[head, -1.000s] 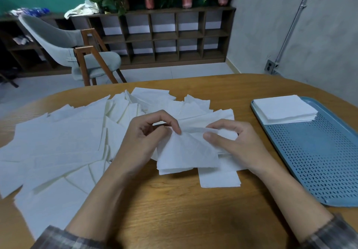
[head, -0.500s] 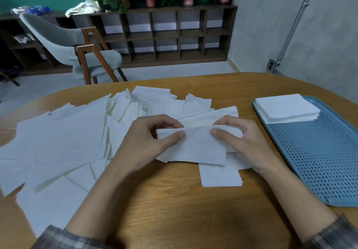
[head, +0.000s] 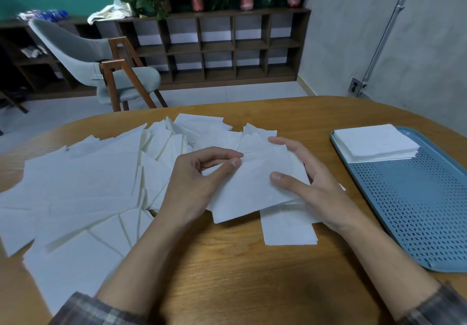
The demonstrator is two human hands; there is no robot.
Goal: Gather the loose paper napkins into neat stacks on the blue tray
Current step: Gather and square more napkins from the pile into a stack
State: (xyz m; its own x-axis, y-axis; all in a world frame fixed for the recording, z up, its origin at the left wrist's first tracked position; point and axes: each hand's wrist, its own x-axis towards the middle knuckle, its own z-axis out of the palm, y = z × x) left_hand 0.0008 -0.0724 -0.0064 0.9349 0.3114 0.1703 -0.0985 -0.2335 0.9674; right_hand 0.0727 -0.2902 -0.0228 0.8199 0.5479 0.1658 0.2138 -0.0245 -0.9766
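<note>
Left hand: the upper left corner of the held napkin is pinched between thumb and forefinger, probably so that the sheet is kept taut.
Right hand: the same napkin's right side is gripped, with the thumb laid on the near face and the fingers curved behind the far edge. This is judged a hold for squaring or folding.
Held napkin: it is raised and tilted between both hands, over the near edge of the pile.
Folded napkin: it lies flat on the table, partly covered by the held one.
Loose napkins: they are spread overlapping across the table's left and centre, not yet gathered.
Stack: it is set squarely in the far corner of the blue tray, likely so that room is left for further stacks.
Writing: none can be read on the napkins or tray.
</note>
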